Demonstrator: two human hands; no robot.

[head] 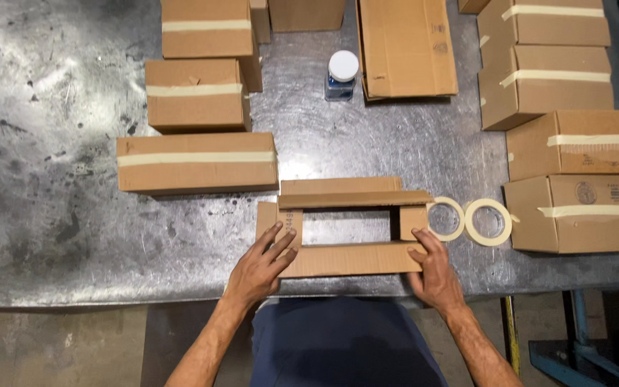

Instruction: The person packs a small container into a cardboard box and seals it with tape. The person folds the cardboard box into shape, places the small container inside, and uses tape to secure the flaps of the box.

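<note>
While both hands rest on the unsealed box [343, 222], the risks run from left to right across the metal table [51, 215].

Far left: a long taped box [196, 163] lies just beside the rear left corner of the unsealed box, with two more taped boxes [195, 93] behind it. Any push of the open carton away from the body would likely nudge the long one.

Left hand [261, 266]: fingers spread flat, pressing on the left end flap and the near flap, clamped on nothing. Uneven pressure here could crease the flap or fold it in askew.

Centre: the unsealed box sits at the near table edge, directly in front of the person, flaps partly folded, table surface visible through its opening. With that end open, the walls may rack out of square under a one-sided push. A white-capped bottle [342, 74] stands well behind, beside a flattened carton [406, 46].

Right hand [435, 272]: laid open over the near right corner, gripping nothing. A slip could let the flap spring up.

Right: two tape rolls [469, 220] lie just beside the right end flap; sliding the box rightward would knock them. Taped boxes [574, 201] stacked beyond limit room.
</note>
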